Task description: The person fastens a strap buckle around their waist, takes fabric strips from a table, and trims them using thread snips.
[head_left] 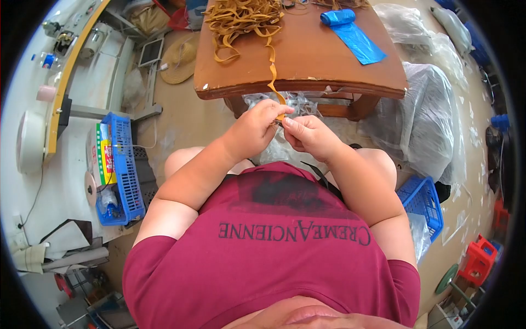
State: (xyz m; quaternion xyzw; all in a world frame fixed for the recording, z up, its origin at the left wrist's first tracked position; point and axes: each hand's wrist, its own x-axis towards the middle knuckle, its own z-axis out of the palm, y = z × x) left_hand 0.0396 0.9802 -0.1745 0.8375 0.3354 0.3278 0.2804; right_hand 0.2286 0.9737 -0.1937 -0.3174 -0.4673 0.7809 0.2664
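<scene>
My left hand (256,129) is closed in a pinch on a narrow tan strap (272,71). The strap runs from a tangled pile of straps (241,24) on the brown table (307,60), over the near edge and down to my fingers. Close beside it, my right hand (312,137) is also closed, thumb and fingers meeting at the strap's end. A small dark piece shows between the two hands, too small to name. Both hands are in front of my lap, just short of the table edge.
A blue plastic roll (353,35) lies partly unrolled on the table. Plastic-wrapped bundles (424,120) stand to the right, near a blue crate (424,205). At the left are a blue basket (129,181), a straw hat (181,60) and a white bench (71,137).
</scene>
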